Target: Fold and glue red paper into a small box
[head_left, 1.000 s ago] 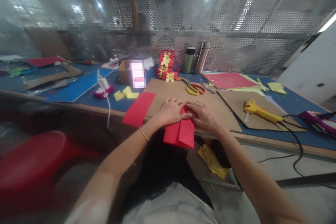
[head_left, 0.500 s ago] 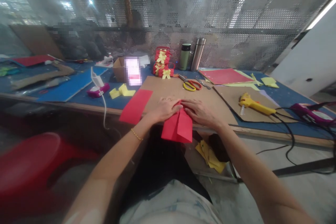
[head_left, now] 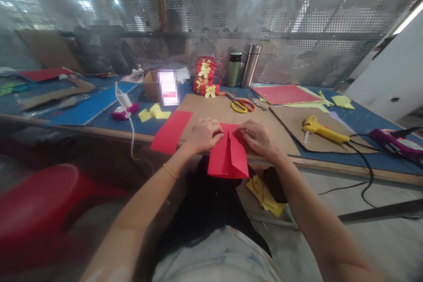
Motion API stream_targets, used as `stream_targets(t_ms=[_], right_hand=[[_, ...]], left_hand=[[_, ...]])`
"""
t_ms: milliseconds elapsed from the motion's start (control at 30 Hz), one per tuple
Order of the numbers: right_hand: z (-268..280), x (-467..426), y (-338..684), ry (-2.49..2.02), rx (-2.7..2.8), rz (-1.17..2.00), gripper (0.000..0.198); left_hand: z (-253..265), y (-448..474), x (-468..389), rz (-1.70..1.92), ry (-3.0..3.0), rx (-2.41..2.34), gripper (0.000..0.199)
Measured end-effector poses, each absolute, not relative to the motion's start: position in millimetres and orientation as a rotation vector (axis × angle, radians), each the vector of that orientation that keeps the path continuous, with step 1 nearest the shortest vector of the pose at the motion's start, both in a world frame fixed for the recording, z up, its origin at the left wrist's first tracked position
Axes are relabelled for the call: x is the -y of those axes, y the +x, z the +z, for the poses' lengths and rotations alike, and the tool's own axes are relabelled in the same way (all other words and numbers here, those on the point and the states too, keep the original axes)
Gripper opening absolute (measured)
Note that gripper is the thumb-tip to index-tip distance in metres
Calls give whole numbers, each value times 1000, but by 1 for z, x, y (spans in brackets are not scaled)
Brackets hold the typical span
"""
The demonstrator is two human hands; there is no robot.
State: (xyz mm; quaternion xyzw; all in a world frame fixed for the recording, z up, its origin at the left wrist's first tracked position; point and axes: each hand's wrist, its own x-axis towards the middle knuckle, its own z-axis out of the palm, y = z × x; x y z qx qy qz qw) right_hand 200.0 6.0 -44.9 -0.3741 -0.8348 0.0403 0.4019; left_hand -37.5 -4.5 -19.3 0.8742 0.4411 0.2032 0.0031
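Item: folded red paper (head_left: 220, 158), one. Lies between my two hands at the front of the table (head_left: 142, 128); far end on a brown board (head_left: 198, 108), near end jutting past the edge. Two side flaps meet near the middle, the right one lifted.

Step in hand, in my judgement: folding, the flaps being brought to lie in line. Next move, as I read it, calls for level flaps and firm, even pressure along each crease, without dragging the sheet askew.

Left hand (head_left: 208, 134): at the far left corner of the paper; fingers curled, thumb resting on the sheet. I cannot tell whether they pinch it.

Right hand (head_left: 259, 136): at the far right corner; fingers bent and held close together, tips touching the paper. Grip beneath hidden from me.

Also listed: loose red sheet (head_left: 172, 132), to the left of my left hand; scissors (head_left: 243, 105), beyond the hands; yellow glue gun (head_left: 325, 131), well to the right.
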Motion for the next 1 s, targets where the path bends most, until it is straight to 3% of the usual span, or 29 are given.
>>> stream_targets(t_ms=[467,1000], right_hand=[[-40,2,197,-968,2259,114,31],[-38,31,208,-915,2200,124,30]], left_hand=[[-7,-37,-2,451,2784,-1347,34],[11,-30,-25,352,2807,-998,21]])
